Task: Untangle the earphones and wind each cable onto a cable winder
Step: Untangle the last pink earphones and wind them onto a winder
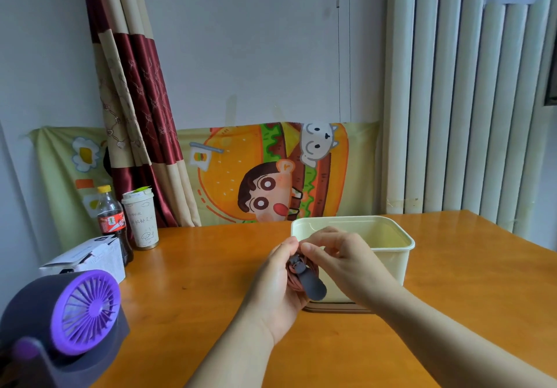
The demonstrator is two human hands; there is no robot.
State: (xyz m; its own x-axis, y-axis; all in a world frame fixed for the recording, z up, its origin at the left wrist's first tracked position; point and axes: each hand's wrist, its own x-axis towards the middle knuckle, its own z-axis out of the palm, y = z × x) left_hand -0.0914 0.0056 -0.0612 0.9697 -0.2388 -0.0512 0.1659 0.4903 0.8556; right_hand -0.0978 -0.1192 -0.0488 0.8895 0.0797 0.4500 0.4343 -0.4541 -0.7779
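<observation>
The left grip (277, 291) is curled round a dark cable winder (312, 285), which has a reddish-brown cable (293, 282) wound on it. It is held above the table (211, 267), just in front of the tub. The right grip (340, 258) pinches the winder's top end, thumb against forefinger. Behind both grips stands a cream tub (391, 264); only pale wall shows of its inside. Far left, a cola bottle (113, 224) holds dark drink, with a lidded paper cup (141, 221) just beside it. Nearer are a white box (87, 259) and a purple fan (81, 312).
</observation>
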